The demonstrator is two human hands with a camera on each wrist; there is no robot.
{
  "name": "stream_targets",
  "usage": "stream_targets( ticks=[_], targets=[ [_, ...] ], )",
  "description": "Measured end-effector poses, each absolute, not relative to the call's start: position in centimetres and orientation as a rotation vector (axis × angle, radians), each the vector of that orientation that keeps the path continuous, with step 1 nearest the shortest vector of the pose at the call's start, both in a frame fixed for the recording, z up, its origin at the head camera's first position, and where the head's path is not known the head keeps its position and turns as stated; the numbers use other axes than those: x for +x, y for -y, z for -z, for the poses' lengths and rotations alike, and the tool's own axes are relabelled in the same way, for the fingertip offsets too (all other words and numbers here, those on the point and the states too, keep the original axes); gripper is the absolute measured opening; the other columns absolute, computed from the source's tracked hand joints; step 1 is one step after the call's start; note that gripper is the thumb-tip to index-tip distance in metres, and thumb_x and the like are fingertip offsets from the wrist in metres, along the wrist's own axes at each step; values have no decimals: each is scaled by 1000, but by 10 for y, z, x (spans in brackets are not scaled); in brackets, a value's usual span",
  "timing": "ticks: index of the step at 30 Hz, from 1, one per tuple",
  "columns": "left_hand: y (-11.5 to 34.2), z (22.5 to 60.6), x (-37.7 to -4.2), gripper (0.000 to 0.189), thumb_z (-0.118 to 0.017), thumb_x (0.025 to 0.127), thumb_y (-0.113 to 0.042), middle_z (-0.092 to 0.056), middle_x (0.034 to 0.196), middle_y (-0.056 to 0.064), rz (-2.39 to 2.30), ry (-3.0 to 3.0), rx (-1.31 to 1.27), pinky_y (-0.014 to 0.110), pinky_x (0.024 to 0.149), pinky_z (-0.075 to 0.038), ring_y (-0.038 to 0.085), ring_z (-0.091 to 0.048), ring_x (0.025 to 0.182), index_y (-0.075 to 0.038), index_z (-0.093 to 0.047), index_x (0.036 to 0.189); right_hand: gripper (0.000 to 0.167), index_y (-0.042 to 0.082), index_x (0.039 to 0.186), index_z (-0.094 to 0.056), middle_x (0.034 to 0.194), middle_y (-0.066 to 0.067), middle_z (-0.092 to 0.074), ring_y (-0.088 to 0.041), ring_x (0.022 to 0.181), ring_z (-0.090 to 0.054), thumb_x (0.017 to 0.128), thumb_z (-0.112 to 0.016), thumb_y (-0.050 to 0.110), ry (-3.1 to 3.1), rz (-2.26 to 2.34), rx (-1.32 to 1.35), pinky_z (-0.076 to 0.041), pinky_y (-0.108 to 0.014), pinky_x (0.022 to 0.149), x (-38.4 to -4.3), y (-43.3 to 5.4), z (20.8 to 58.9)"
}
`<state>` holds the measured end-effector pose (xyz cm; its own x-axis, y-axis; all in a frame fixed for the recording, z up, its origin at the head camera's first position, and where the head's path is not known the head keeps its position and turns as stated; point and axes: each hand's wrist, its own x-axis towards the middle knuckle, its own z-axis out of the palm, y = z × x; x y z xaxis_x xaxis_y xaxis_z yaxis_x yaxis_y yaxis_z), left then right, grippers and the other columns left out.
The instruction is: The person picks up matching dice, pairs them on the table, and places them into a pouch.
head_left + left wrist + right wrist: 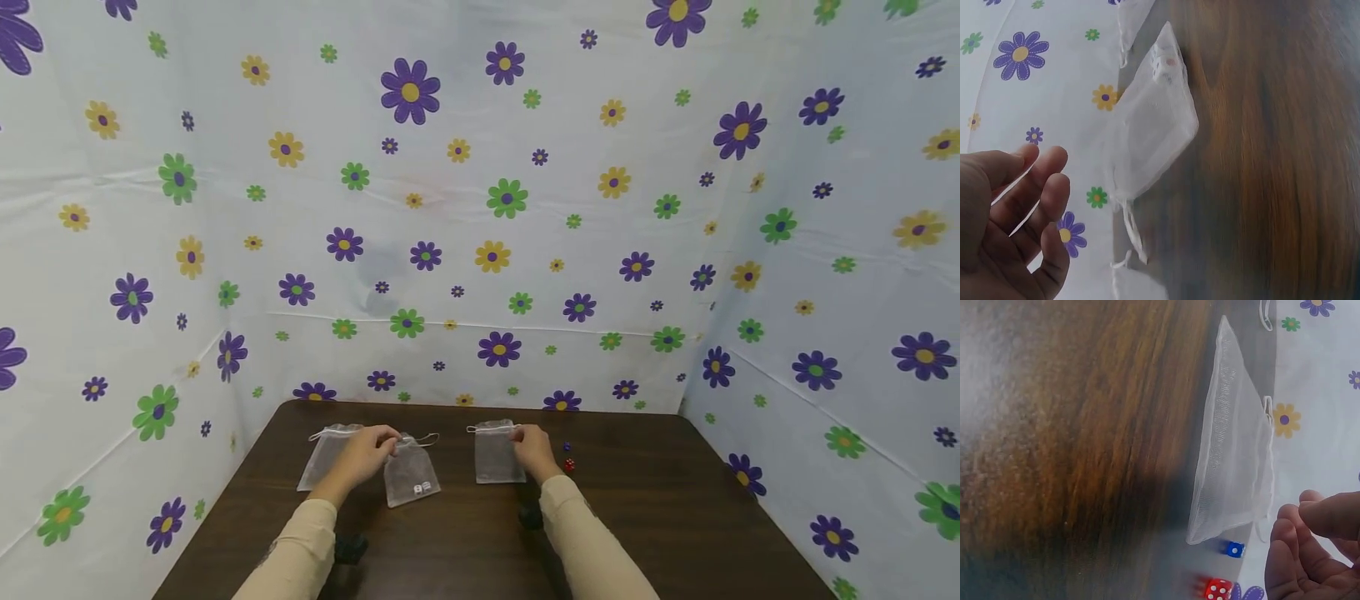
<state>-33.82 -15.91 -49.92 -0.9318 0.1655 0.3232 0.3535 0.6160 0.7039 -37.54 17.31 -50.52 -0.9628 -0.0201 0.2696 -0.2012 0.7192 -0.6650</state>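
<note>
Three sheer white drawstring bags lie on the dark wooden table (637,517). My left hand (367,454) hovers at the top of the middle bag (412,467), fingers loosely bent with nothing between them in the left wrist view. White dice (1163,65) show through the mesh at that bag's bottom. My right hand (534,450) is by the upper right corner of the right bag (497,460); in the right wrist view its relaxed fingers (1285,550) are close to the drawstring, thumb near the fingertips. A blue die (1235,549) and a red die (1218,589) lie beside this bag.
The left bag (321,467) lies flat, partly behind my left hand and forearm. A white flowered sheet (465,217) hangs behind the table's far edge and along both sides. Dark wrist straps show under both forearms.
</note>
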Motion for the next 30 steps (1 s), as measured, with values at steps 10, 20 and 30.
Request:
stream_targets(
  ticks=[10,20,30],
  targets=[
    [209,477,-323,10,-62,100,-8,-70,83,4,937,2732,-583,34,65,-52,11,-59,70,-6,-71,101,16,-4,94,-74,94,-17,-71,-31,87,-65,86,-60,-9,2667,-1139,201,-55,-45,76,-375,-173,510],
    [176,487,-325,11,-62,99,-6,-69,79,2,1001,2651,-562,30,61,-47,8,-55,65,-7,-73,99,14,-3,95,-74,93,-15,-72,-32,87,-66,85,-65,-7,2744,-945,138,-55,-47,80,-370,-173,507],
    [111,491,-330,11,-64,98,-4,-71,75,3,1190,2586,-512,28,56,-49,13,-61,60,-4,-74,100,22,-7,106,-68,103,-20,-69,-36,96,-65,84,-70,-5,2868,-853,157,-53,-50,85,-366,-171,509]
  ],
)
